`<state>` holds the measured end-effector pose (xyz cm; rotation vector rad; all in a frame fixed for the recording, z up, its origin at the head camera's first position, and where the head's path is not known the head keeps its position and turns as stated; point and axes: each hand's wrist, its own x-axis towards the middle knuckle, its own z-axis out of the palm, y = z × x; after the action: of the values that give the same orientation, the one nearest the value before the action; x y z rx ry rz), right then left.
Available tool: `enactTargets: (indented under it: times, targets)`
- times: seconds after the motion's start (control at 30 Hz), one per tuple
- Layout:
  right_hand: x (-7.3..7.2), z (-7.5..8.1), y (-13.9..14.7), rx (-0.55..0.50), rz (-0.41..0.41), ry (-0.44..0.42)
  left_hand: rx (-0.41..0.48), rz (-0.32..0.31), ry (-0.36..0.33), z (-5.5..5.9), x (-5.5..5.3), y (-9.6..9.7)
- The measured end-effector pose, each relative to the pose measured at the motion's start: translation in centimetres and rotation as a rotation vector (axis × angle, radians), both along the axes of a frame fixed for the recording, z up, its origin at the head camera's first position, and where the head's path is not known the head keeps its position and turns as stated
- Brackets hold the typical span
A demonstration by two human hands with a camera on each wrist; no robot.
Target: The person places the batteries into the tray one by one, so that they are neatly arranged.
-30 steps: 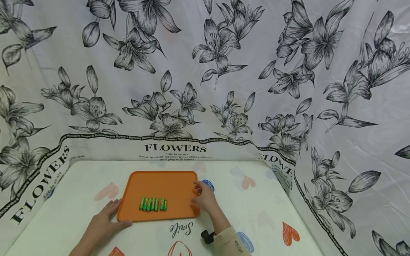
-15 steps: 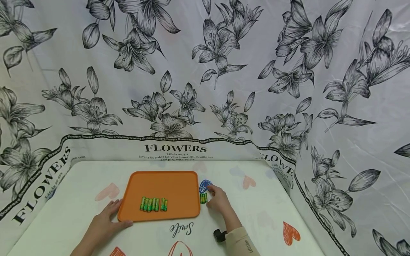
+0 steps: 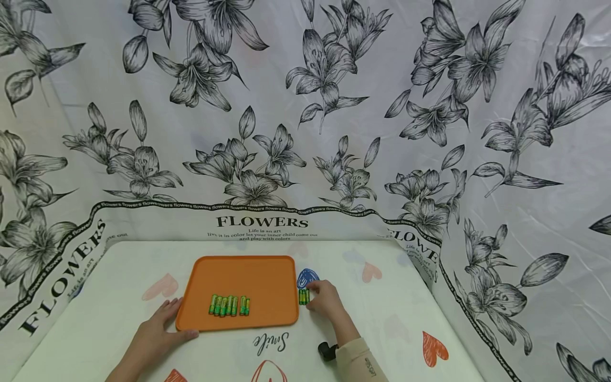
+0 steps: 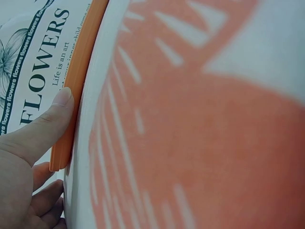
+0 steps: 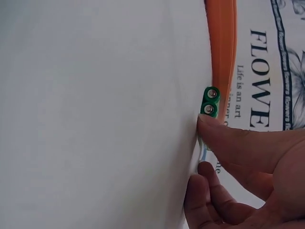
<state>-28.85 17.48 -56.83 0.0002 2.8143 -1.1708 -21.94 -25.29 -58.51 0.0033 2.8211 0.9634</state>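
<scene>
In the head view my left hand (image 3: 155, 333) holds the near left corner of an orange tray (image 3: 267, 276). Its thumb (image 4: 53, 117) lies along the front rim in the left wrist view, and the fingers are around the corner. Several green batteries (image 3: 229, 305) stand in a row on the tray, with a small gap before the two at the right end. Beside the tray's right edge is a small group of green batteries (image 3: 304, 297). My right hand (image 3: 328, 304) pinches the rightmost one end to end. Two battery ends (image 5: 210, 101) show past the thumb in the right wrist view.
A white cloth printed with hearts and lettering covers the table (image 3: 372, 318). Flower-patterned curtain (image 3: 334, 175) encloses the back and both sides. A black device (image 3: 327, 351) sits at my right wrist, by the beige sleeve (image 3: 359, 361).
My right hand first moved rightward off the tray's right edge, uncovering the batteries there, then closed slightly in on them. The left hand and the tray stay nearly still.
</scene>
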Motion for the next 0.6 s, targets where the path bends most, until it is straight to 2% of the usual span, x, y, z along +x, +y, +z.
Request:
enactTargets:
  times: [0.17, 0.3, 0.43, 0.6]
  targets:
    - [0.1, 0.4, 0.0, -0.049, -0.033, 0.017, -0.001, -0.008, 0.026, -0.2, 0.1, -0.1]
    - [0.2, 1.4, -0.4, -0.17, -0.02, 0.042, -0.003, -0.009, 0.035, -0.3, 0.1, -0.1]
    - [0.3, 2.6, -1.6, -0.256, 0.001, 0.036, -0.002, -0.01, 0.036, -0.3, 0.0, -0.2]
    - [0.4, 3.7, -3.6, -0.286, 0.012, 0.03, 0.003, -0.011, 0.034, -0.2, 0.1, -0.2]
